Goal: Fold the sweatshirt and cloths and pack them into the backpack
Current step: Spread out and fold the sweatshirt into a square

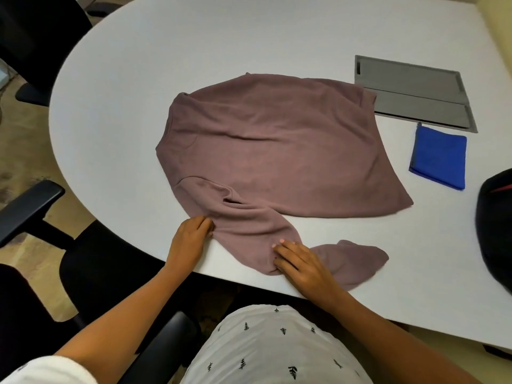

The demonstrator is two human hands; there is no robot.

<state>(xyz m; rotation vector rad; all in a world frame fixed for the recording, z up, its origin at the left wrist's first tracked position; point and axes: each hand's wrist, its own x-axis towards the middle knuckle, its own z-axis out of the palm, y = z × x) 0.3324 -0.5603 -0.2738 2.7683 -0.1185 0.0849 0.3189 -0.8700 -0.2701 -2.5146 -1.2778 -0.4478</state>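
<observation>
**A:** How is the mauve sweatshirt point(277, 151) going to be handling?

**B:** Likely soft, light and limp. It is lying flat mid-table point(124, 106), one sleeve point(249, 231) trailing to the near edge. I'd be taking the cuff.

**A:** And the hands?

**B:** The right hand point(302, 264) is pressing that sleeve with flat, spread fingers, gripping nothing. The left hand point(191, 239) is curling at the sleeve's side — pinching fabric or not, I cannot tell.

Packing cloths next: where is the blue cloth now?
In the head view, the blue cloth lies folded at right on the table, between the grey panel and the black backpack, right of the sweatshirt.
</observation>
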